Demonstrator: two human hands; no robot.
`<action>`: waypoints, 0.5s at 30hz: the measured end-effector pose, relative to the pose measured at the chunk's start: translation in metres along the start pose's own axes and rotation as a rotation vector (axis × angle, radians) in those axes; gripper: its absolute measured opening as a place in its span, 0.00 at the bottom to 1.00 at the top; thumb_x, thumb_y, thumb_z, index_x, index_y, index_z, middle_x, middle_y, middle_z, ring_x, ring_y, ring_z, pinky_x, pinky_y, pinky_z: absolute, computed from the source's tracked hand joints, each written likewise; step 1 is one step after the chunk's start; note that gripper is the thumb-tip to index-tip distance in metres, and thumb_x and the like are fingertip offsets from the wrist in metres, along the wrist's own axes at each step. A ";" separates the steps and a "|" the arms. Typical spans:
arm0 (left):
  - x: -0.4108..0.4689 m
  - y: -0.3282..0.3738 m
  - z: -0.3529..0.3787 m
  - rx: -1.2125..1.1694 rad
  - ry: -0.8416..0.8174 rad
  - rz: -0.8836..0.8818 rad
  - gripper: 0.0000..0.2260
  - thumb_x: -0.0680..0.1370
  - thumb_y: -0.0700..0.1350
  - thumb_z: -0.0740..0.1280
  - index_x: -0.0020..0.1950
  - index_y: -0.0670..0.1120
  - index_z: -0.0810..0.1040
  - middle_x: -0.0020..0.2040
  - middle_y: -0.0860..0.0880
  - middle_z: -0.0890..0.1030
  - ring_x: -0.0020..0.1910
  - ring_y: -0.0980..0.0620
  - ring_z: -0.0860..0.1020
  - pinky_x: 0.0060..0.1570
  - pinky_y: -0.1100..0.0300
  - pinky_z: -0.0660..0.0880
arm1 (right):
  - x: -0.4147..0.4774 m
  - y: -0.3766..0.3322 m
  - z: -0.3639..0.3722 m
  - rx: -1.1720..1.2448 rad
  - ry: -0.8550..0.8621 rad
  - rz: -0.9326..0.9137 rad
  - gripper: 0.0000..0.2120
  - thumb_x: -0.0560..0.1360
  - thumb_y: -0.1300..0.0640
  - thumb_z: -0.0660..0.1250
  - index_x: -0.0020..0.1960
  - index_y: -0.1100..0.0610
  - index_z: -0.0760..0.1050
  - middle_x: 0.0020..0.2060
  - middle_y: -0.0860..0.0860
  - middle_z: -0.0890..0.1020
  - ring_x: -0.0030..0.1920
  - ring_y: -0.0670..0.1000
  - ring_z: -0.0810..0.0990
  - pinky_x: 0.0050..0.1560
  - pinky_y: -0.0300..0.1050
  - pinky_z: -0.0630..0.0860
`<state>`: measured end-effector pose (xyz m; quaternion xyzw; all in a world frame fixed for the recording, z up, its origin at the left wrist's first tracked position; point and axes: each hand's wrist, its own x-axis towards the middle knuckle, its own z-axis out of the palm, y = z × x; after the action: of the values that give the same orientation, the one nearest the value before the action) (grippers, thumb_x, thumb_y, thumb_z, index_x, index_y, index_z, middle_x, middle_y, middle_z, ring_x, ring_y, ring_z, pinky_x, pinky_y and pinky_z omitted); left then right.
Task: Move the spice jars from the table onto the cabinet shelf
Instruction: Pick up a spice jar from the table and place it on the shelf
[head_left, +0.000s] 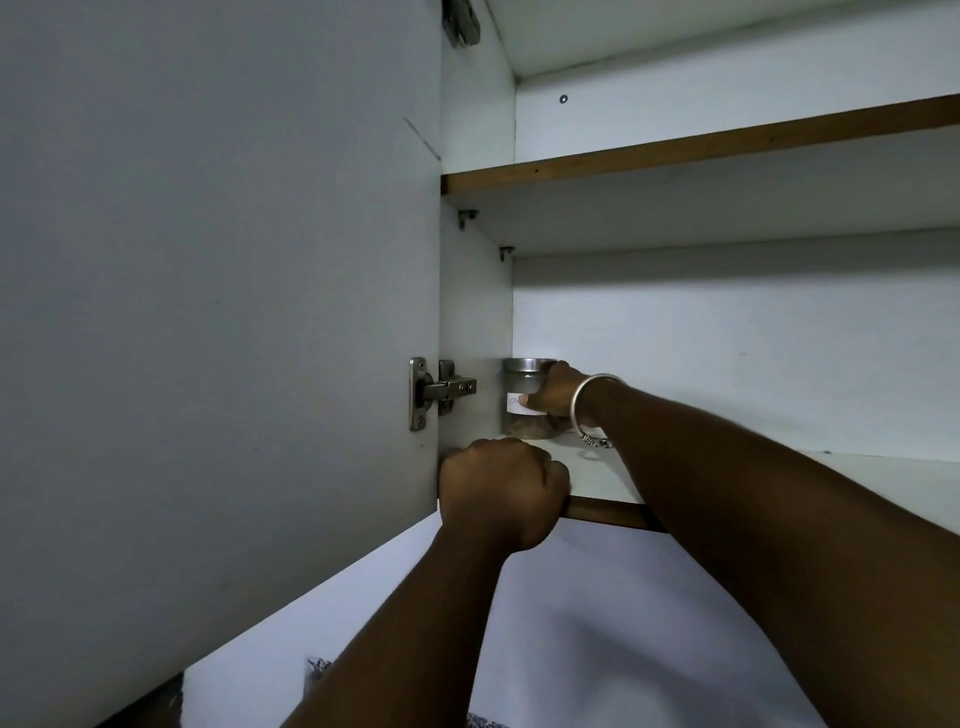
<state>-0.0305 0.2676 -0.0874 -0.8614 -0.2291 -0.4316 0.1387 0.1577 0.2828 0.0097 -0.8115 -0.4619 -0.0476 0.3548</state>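
Observation:
A clear spice jar (519, 387) with a metal lid and a white label stands in the back left corner of the lower cabinet shelf (857, 483). Brown spice fills its bottom. My right hand (553, 392) reaches deep into the cabinet and wraps the jar's right side, thumb across the label. A silver bangle sits on that wrist. My left hand (501, 493) is curled into a fist over the shelf's front edge at the left corner. The table and any other jars are out of sight.
The open cabinet door (218, 312) fills the left side, held by a metal hinge (441, 389). An upper shelf (701, 143) with a brown edge runs above. The shelf to the right of the jar is bare white board.

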 end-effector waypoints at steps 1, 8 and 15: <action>0.000 0.000 0.000 -0.007 -0.002 -0.003 0.22 0.78 0.57 0.48 0.40 0.47 0.77 0.38 0.49 0.79 0.37 0.49 0.74 0.35 0.58 0.60 | -0.001 0.001 0.001 0.010 0.008 -0.009 0.27 0.75 0.50 0.76 0.69 0.59 0.73 0.58 0.55 0.82 0.50 0.53 0.78 0.52 0.43 0.71; -0.001 -0.001 -0.003 -0.044 0.016 -0.010 0.22 0.77 0.58 0.49 0.39 0.47 0.77 0.36 0.49 0.78 0.35 0.50 0.73 0.31 0.59 0.55 | -0.028 -0.003 -0.009 0.014 -0.104 0.055 0.18 0.77 0.52 0.74 0.62 0.60 0.77 0.53 0.55 0.81 0.55 0.56 0.80 0.61 0.48 0.78; -0.001 0.002 -0.008 -0.085 -0.055 -0.042 0.24 0.76 0.58 0.49 0.40 0.47 0.80 0.39 0.48 0.82 0.40 0.46 0.79 0.37 0.58 0.64 | -0.110 -0.010 -0.060 0.015 -0.327 0.240 0.04 0.79 0.64 0.70 0.48 0.61 0.75 0.54 0.60 0.80 0.51 0.55 0.80 0.58 0.48 0.80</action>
<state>-0.0358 0.2618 -0.0837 -0.8731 -0.2324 -0.4197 0.0868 0.1024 0.1701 0.0154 -0.8550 -0.4139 0.1307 0.2841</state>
